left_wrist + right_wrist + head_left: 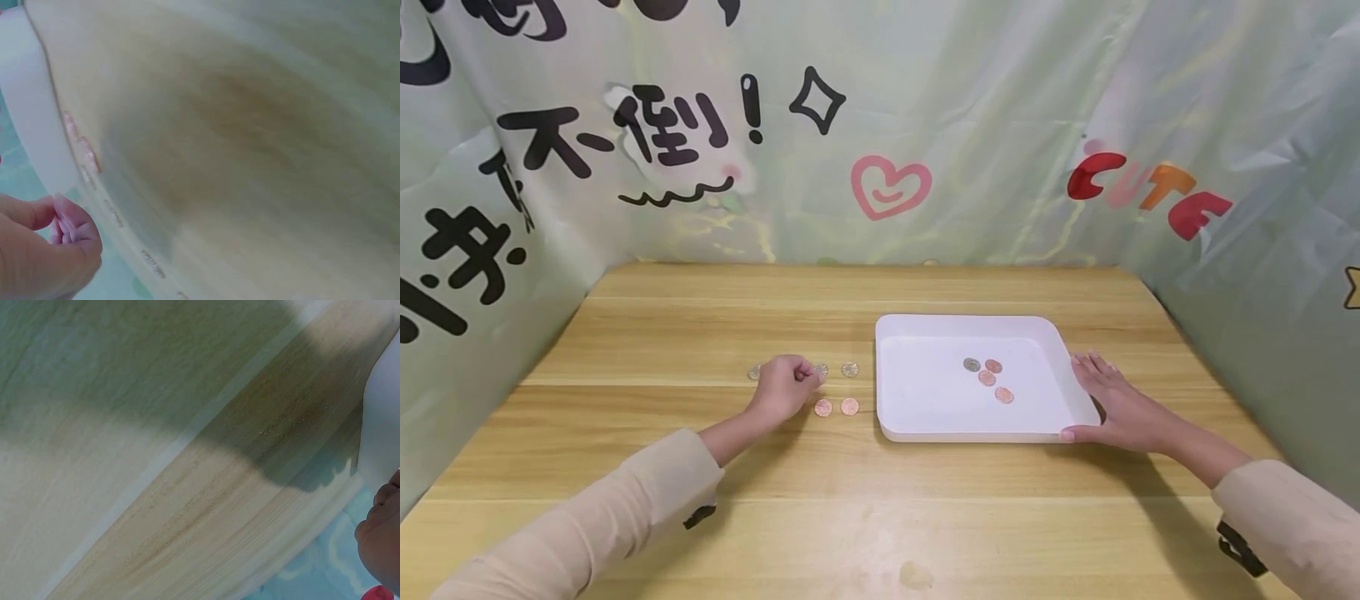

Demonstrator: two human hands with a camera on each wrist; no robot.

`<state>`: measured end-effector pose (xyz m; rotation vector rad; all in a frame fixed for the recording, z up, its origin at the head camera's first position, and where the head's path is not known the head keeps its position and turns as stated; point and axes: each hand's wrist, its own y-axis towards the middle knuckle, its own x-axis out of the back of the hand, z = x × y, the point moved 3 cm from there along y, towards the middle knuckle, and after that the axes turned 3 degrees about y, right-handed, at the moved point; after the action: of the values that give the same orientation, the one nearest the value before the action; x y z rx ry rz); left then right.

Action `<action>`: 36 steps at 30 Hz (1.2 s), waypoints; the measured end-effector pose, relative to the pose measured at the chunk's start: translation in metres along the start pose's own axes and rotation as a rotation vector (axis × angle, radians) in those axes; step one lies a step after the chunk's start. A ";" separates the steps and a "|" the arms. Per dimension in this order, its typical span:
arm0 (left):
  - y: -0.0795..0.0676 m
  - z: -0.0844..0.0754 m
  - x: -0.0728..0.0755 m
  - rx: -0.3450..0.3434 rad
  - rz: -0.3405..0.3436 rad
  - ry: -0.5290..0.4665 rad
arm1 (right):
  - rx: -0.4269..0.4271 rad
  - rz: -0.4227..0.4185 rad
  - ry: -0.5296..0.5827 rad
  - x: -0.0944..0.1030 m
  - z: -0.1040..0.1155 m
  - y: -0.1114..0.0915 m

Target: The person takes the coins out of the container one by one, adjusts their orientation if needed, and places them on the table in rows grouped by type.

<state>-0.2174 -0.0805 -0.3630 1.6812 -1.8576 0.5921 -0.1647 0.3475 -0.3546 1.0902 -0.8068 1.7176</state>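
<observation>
My left hand (786,389) is over a row of silver coins (850,369), left of a white tray (891,421). Its fingers curl and the thumb meets the index finger; no coin shows between them in the left wrist view. Two copper coins (823,407) lie just in front of that row. Inside the tray are one silver coin (972,365) and several copper coins (1004,395). My right hand (1123,412) rests against the tray's right side, fingers extended along the edge and thumb at the near corner. Part of the silver row is hidden behind the left hand.
The wooden table (917,517) ends at a printed curtain (992,125) at the back, and the curtain also runs along both sides. A dark strap piece (1240,546) shows under the right sleeve, another (700,516) under the left.
</observation>
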 end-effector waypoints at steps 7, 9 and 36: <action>0.002 -0.022 -0.007 -0.075 0.010 -0.077 | -0.008 0.000 0.006 0.000 0.000 -0.002; 0.002 -0.029 -0.010 -0.091 0.014 -0.108 | -0.011 0.002 0.008 0.000 0.000 -0.002; 0.010 -0.119 -0.092 -0.252 0.119 -0.282 | -0.013 0.003 0.014 0.000 0.000 -0.002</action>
<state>-0.2089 0.0677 -0.3350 1.5568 -2.1402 0.1603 -0.1628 0.3482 -0.3540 1.0678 -0.8106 1.7179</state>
